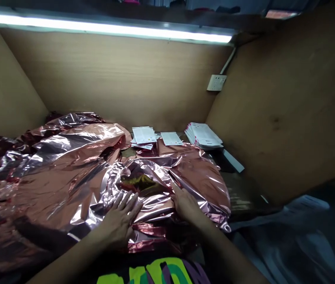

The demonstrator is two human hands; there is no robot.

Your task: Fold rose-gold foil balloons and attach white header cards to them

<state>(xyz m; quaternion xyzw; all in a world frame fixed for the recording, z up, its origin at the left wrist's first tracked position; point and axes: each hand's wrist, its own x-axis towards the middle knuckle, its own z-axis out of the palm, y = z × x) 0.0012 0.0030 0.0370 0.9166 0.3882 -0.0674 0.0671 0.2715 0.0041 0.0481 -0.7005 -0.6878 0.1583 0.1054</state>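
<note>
**Pink foil (155, 205) sprawls in front of the card stack (204, 135)**

The foil, shiny and badly creased, lies in front of the card stack and runs far to its left, where it rises in a crumpled heap. The person's left hand (120, 217), in front and to the left of the card stack, rests on the foil with its fingers spread and nearly straight. The right hand (185, 201), nearer the card stack, touches the foil with its fingers bent; whether they pinch it, one cannot tell. A yellow-green patch shows on the foil between the 2 hands.

Left of the card stack lie 1 single card (171, 138) and, farther left, a small card pile (144, 136); the foil crowds close up to both. Just right of the card stack and in front of it, a white strip (233, 160) slants across a dark flat piece (225, 161). Well to the right and front, translucent plastic (297, 240) bunches up.

Behind the card stack rises the back panel (120, 79), closing off the far side; the right panel (288, 106) bounds its right. A socket (216, 83) and a lit tube lamp (108, 29) sit above it.
</note>
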